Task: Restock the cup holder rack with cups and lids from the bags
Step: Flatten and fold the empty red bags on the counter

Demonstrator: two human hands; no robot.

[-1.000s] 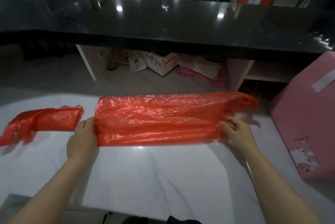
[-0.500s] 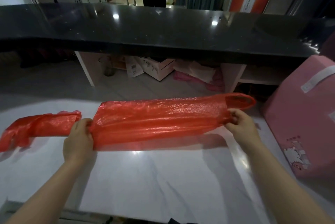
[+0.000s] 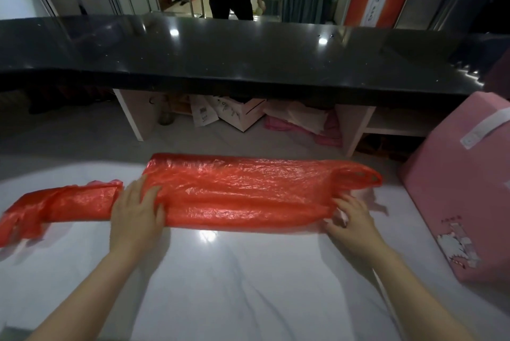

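Observation:
An empty red plastic bag [image 3: 242, 191] lies folded lengthwise on the white marble counter [image 3: 248, 271], its handles pointing right. My left hand [image 3: 138, 211] presses flat on the bag's left end with straight, spread fingers. At the bag's right end, near the handles, my right hand [image 3: 352, 220] rests with fingers extended on the plastic. A second red bag [image 3: 63, 202], folded narrow, sits to the left of the first. No cups, lids or rack are in view.
A pink box [image 3: 466, 202] stands at the right edge of the counter. Beyond lies a long black countertop [image 3: 248, 56], with cartons and pink bags on the floor beneath it. A person stands behind that counter.
The bag was lifted by both ends and folded in half lengthwise. It lies back on the counter, narrower, and both hands have gone from pinching its ends to pressing flat on it.

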